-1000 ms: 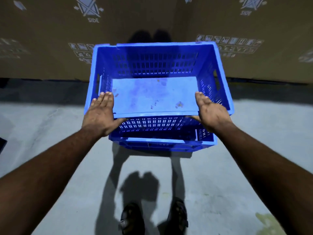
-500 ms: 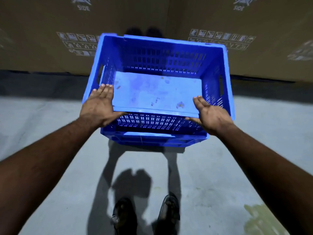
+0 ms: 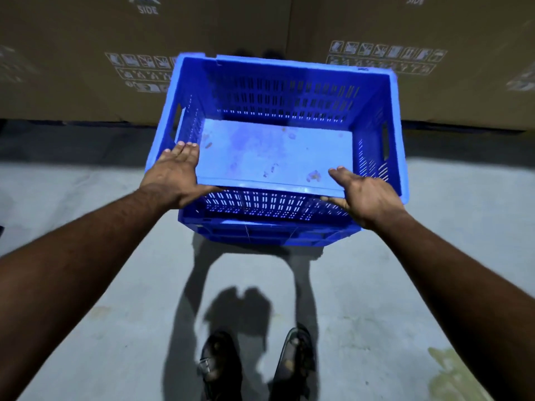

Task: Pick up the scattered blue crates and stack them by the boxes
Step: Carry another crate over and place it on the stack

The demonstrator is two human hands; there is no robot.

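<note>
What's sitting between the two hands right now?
Head view: only the blue crate's near rim and slotted near wall run between the left hand and the right hand.

A warehouse or storeroom is suggested. Large cardboard boxes [image 3: 202, 53] printed with handling symbols are lined along a bare concrete floor [image 3: 86, 328].

Ahead, between left hand [image 3: 173, 175] and right hand [image 3: 366, 195]: blue crate [image 3: 278, 91] fills gap; slotted walls block on four sides, entry only from above into open interior.

Beyond crate's far wall: cardboard boxes [image 3: 72, 53], unbroken face, no way forward.

Outward of each hand: bare concrete floor [image 3: 58, 183], open.

Below wrists, toward body: open floor, then sandalled feet [image 3: 221, 366].
</note>
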